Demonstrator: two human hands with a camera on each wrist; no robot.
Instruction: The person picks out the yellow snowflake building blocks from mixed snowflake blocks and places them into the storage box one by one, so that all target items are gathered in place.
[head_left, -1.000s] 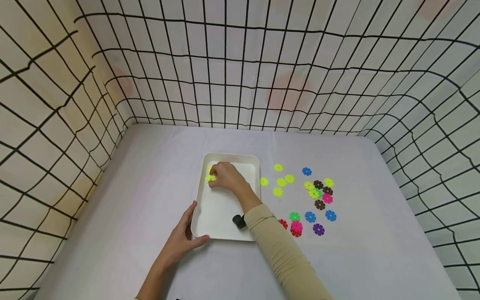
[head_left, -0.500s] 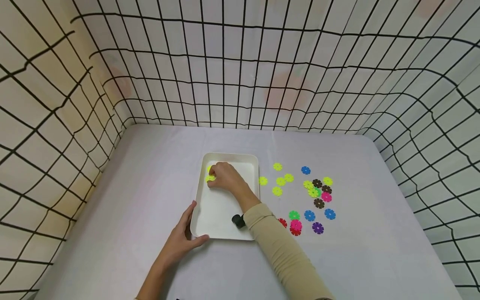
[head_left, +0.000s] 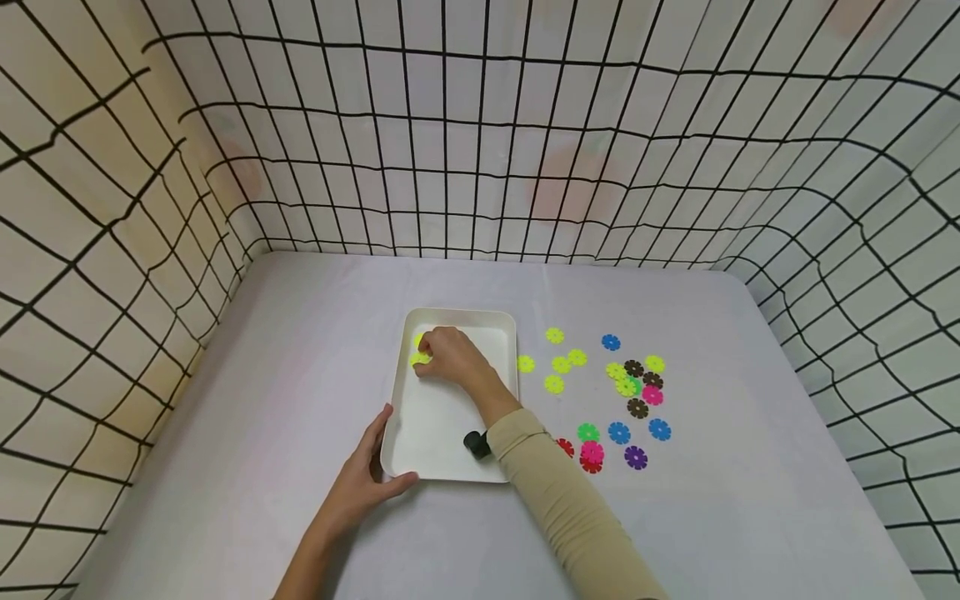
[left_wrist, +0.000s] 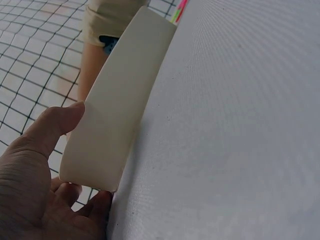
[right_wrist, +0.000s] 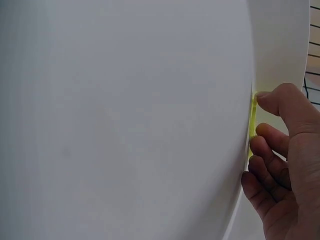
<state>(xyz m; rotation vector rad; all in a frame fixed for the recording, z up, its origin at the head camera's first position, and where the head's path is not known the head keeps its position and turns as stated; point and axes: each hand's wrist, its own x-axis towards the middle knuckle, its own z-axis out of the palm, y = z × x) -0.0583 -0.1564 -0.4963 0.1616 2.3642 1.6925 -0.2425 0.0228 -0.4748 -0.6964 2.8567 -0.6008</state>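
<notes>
A white tray [head_left: 456, 425] lies on the table. My left hand [head_left: 356, 483] grips its near left corner, thumb on the near wall and fingers along the left side; the left wrist view shows the thumb [left_wrist: 67, 120] at the rim. My right hand [head_left: 453, 354] reaches into the tray's far left part. Its thumb and fingertips pinch a yellow interlocking disc [head_left: 417, 359], low against the tray floor in the right wrist view. Another yellow disc [head_left: 418, 340] lies just beyond, partly hidden by the fingers.
Right of the tray lie several loose yellow discs [head_left: 562, 365]. Farther right is a mixed cluster with a brown disc [head_left: 637, 408]; nearer are a blue disc [head_left: 619, 432], a purple disc [head_left: 636, 457] and red ones. Black wire mesh [head_left: 480, 183] borders the table's back and sides.
Both hands stay nearly in place. The right fingers shift slightly over the yellow disc, covering more of it than a second ago.
</notes>
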